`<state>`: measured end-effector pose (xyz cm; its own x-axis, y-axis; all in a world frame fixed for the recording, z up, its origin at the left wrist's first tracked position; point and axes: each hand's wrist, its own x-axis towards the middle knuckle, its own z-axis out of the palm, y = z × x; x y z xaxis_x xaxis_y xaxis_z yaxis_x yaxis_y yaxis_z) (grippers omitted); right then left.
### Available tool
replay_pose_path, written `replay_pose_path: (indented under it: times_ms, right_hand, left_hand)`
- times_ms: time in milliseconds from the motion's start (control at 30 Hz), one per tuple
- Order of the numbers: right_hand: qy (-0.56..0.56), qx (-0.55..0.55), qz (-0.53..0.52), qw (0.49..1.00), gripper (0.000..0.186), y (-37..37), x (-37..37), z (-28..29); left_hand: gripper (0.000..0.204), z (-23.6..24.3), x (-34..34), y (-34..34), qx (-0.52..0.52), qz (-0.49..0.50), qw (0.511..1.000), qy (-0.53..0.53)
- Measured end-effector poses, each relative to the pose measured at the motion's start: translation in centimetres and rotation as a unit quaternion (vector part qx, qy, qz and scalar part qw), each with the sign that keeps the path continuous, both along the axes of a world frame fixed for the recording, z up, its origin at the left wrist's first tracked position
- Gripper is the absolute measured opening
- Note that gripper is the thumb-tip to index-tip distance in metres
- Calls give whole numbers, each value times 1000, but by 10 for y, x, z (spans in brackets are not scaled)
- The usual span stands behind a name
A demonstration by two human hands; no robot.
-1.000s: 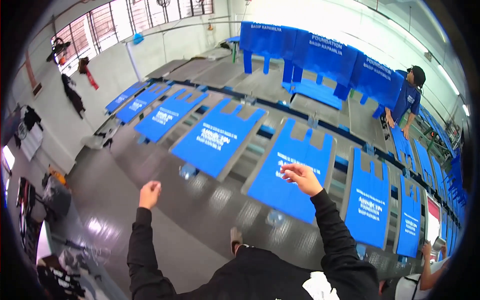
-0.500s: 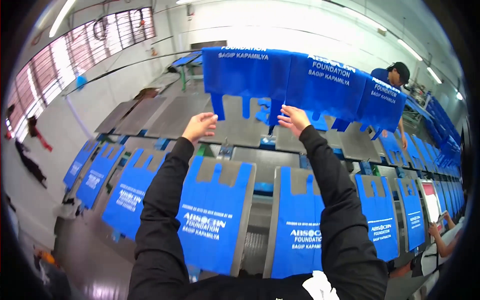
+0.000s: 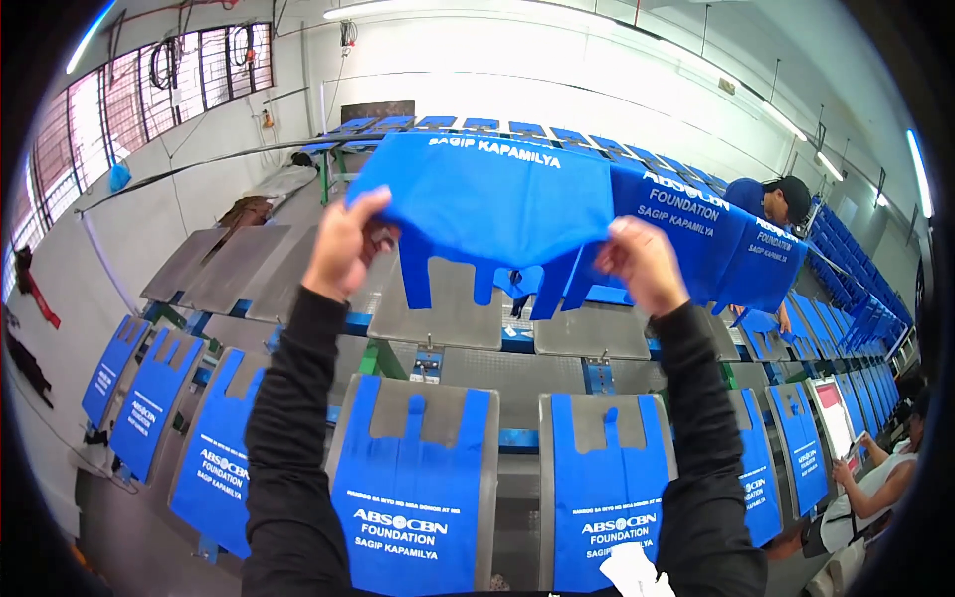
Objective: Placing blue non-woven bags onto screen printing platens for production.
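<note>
A blue non-woven bag with handle loops and white print (image 3: pixel 497 204) drapes at the front of a hanging row, its lower part raised toward me. My left hand (image 3: pixel 343 244) pinches its left edge between thumb and fingers. On the other side, my right hand (image 3: pixel 647 264) is closed on its right edge, slightly blurred. The bag's handle loops dangle below the sheet, between my hands. Beside it on the right hang more blue printed bags (image 3: pixel 681 234). Below my forearms, flat blue bags (image 3: pixel 413 488) lie on grey boards.
Bare grey boards (image 3: pixel 264 274) stand in a row beyond my left arm. A person in a dark cap (image 3: pixel 791 199) works behind the hanging bags. Another person (image 3: pixel 875 488) at the lower right holds a framed screen (image 3: pixel 834 423). A dark cable (image 3: pixel 249 159) runs along the left.
Both hands have gone from open beside the hanging bags to gripping one bag's edges. That bag's lower part has come up toward me. My view has shifted upward.
</note>
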<state>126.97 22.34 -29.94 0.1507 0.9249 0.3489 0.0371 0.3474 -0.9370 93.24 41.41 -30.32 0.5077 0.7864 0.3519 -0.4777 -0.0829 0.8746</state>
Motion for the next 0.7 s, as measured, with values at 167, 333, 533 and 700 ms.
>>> replay_pose_path:
  times_ms: [167,333,533,700]
  right_hand:
    - [1,121,-26,992,28,23,8,158]
    - [-12,160,-71,984,29,56,19,235]
    - [-39,241,-73,967,32,-14,13,296]
    - [15,271,-86,958,27,-110,-16,300]
  left_hand:
    - [28,150,-5,38,149,8,988,-30]
    - [31,213,9,81,221,90,971,32]
    - [30,262,-6,-19,260,41,964,-43]
    - [35,273,-32,-99,386,-217,894,-71]
